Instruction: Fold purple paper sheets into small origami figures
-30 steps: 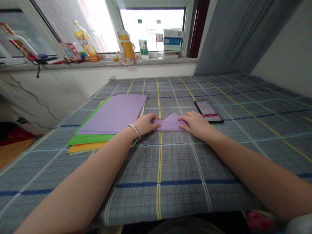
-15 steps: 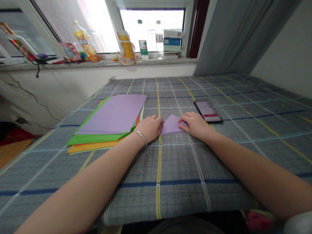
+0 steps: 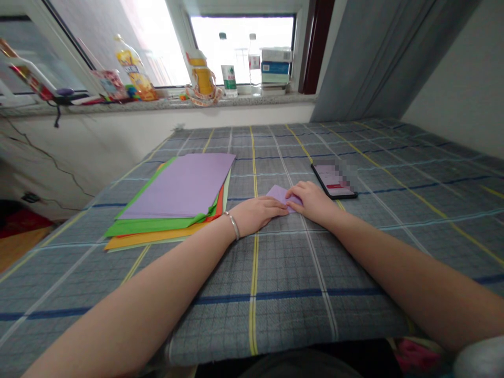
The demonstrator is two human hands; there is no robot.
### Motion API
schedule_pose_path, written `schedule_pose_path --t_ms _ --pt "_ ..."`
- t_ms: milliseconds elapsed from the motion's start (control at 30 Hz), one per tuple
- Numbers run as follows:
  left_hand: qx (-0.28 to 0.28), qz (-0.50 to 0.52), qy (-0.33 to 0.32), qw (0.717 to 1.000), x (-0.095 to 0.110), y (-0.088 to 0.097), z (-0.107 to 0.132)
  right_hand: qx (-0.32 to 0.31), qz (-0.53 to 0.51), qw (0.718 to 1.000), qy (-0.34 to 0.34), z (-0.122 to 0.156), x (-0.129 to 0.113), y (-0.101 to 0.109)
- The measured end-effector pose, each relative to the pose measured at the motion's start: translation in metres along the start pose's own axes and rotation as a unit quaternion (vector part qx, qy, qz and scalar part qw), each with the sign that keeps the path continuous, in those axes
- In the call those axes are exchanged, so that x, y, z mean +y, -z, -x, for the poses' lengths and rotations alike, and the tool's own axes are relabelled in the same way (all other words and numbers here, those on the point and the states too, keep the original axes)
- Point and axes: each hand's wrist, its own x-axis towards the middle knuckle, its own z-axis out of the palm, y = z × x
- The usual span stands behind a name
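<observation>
Inside the near edge of the worktop (image 3: 228, 320), likely creasing, with left hand (image 3: 258, 214) (cannot tell its grip), paper (image 3: 276, 192) clamped by right hand (image 3: 313, 201), next needing firm pressure.

Bare L hand (image 3: 258, 215) palm-down, fingers (image 3: 275, 207) straight + tog., pointing R; tips nr bare R hand (image 3: 314, 203). R fingers bent, thumb spaced off index. Bare forearms (image 3: 169, 283) angled fwd/inward.

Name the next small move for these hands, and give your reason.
I'd likely press down with the left hand, since it lies over the near side of the folded purple paper while the right hand rests on its right end.
</observation>
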Motion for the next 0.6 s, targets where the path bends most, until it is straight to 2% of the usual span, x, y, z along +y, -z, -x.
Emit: schedule_pose_path --t_ms 167,300,600 --pt "-0.008 -0.011 -0.012 1.000 0.000 0.002 -0.001 -0.004 -0.007 1.000 0.001 0.000 0.001 -0.001" --pt "-0.011 -0.029 0.004 1.000 0.002 0.008 0.000 -0.007 -0.011 1.000 -0.003 0.000 0.002 -0.001" --pt "-0.076 -0.057 0.015 0.995 0.002 0.028 0.009 -0.004 -0.009 1.000 -0.002 0.000 0.003 -0.002"
